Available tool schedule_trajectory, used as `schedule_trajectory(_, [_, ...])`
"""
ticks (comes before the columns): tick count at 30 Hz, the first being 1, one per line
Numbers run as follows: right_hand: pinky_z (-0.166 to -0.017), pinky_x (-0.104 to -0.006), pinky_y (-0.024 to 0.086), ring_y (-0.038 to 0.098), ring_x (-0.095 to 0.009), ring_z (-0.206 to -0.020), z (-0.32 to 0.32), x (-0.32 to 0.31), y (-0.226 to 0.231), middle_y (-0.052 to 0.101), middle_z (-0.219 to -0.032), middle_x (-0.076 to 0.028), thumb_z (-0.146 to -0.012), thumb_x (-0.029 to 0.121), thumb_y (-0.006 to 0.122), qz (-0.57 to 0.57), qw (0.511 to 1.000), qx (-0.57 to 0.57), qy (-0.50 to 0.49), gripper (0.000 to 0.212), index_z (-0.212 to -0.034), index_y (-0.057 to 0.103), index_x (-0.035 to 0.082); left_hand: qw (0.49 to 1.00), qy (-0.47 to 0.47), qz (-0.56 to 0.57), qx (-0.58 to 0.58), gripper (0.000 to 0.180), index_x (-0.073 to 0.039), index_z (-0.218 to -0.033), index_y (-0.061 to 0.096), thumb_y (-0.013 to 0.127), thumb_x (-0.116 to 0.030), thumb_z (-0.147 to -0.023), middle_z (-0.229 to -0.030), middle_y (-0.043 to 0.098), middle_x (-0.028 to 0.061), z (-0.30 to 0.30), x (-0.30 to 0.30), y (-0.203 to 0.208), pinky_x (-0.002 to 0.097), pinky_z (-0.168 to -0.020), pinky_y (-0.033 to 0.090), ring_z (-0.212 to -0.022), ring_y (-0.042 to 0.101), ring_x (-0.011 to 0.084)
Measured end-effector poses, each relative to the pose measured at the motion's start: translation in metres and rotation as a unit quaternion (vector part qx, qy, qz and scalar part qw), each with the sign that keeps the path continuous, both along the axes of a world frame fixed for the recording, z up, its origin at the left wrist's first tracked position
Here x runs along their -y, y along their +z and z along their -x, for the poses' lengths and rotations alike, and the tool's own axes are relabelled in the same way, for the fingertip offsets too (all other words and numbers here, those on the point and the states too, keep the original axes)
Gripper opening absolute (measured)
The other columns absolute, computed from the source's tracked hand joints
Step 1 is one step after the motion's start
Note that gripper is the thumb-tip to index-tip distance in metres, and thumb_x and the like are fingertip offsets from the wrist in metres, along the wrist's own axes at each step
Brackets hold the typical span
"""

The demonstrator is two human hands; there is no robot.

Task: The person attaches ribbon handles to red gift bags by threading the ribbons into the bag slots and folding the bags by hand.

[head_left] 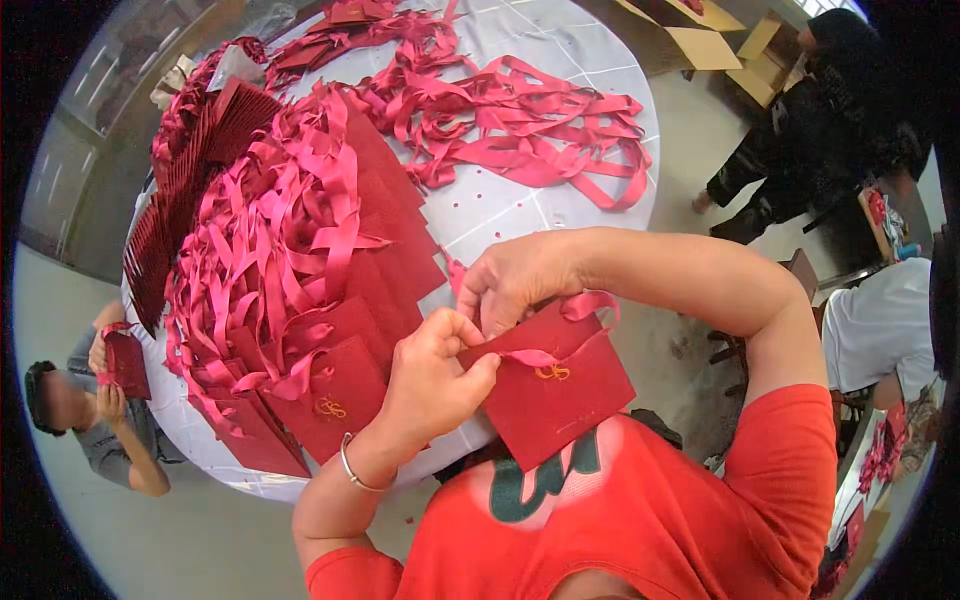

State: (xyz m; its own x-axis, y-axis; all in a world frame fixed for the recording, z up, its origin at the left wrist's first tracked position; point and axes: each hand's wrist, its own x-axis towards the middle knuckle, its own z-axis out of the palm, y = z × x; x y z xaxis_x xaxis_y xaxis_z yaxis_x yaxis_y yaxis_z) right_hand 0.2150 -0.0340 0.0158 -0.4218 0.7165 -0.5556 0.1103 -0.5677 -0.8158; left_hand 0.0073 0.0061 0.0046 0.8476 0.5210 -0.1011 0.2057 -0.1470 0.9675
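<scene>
Two bare hands in play here, one left hand (440,378) and one right hand (522,280), and at their fingertips just one red bag (565,400), carrying one gold emblem (551,371) and one pink ribbon (530,357)! One bangle (352,466), back from the left fingers. Left of the fingers, stacked bags (385,215), overlapping, far too many to count! Beyond the fingertips, loose ribbons (535,172), their tangle defying a tally, all on one round table (490,236). Three others around: far left of the fingers, a person in grey (112,462) with one small bag (125,366); off right, a person in black (810,130) and a person in white (878,330)
</scene>
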Motion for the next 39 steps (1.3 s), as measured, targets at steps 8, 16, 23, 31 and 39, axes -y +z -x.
schedule_trajectory(8, [-0.048, -0.023, 0.045, 0.06, -0.012, -0.057, 0.006, -0.003, -0.015, 0.064, -0.071, -0.004, -0.067, 0.001, 0.074, -0.006, 0.984, -0.027, -0.175, 0.029, -0.092, 0.061, 0.005, 0.998, 0.007, -0.051, 0.043, 0.026, -0.004, -0.097, 0.054, 0.071, 0.003, -0.078, -0.082, 0.064, -0.002, -0.002, 0.007, -0.003, 0.0158, -0.045, 0.029, -0.054, 0.04, -0.0046])
schedule_trajectory(16, [-0.048, -0.0245, 0.046, 0.059, -0.009, -0.058, -0.006, -0.02, -0.024, 0.065, -0.075, -0.002, -0.071, 0.001, 0.076, -0.233, 0.906, 0.099, -0.338, 0.021, -0.087, 0.063, 0.005, 0.989, -0.072, -0.129, 0.02, 0.018, -0.004, -0.095, 0.062, 0.072, -0.002, -0.08, -0.071, 0.063, -0.006, 0.001, 0.003, 0.005, 0.017, -0.043, 0.03, -0.049, 0.04, -0.0046])
schedule_trajectory(23, [-0.058, -0.0282, 0.052, 0.064, -0.012, -0.067, -0.031, -0.023, -0.036, 0.067, -0.077, -0.005, -0.078, 0.009, 0.074, -0.322, 0.856, 0.195, -0.353, 0.016, -0.089, 0.065, 0.001, 0.989, -0.073, -0.127, 0.027, 0.022, -0.004, -0.097, 0.059, 0.072, -0.002, -0.08, -0.079, 0.066, -0.0038, -0.004, 0.002, 0.005, 0.017, -0.045, 0.03, -0.052, 0.04, -0.0038])
schedule_trajectory(31, [-0.061, -0.0329, 0.05, 0.063, -0.017, -0.064, -0.026, 0.063, -0.007, 0.065, -0.07, -0.012, -0.082, 0.031, 0.075, -0.314, 0.777, 0.426, -0.339, 0.032, -0.086, 0.068, -0.001, 0.946, -0.018, -0.304, 0.11, 0.035, 0.0, -0.108, 0.054, 0.074, -0.002, -0.079, -0.081, 0.063, 0.0021, 0.0, -0.01, -0.018, 0.0199, -0.047, 0.037, -0.055, 0.049, 0.0007])
schedule_trajectory(39, [-0.064, -0.0207, 0.05, 0.063, -0.006, -0.076, -0.017, 0.1, -0.017, 0.069, -0.088, -0.003, -0.087, 0.011, 0.074, -0.141, 0.897, 0.058, -0.415, 0.024, -0.105, 0.063, -0.001, 0.987, 0.026, -0.156, 0.017, 0.042, 0.001, -0.114, 0.051, 0.075, -0.004, -0.079, -0.074, 0.06, 0.0033, -0.001, -0.002, -0.008, 0.0227, -0.048, 0.041, -0.053, 0.053, 0.0039])
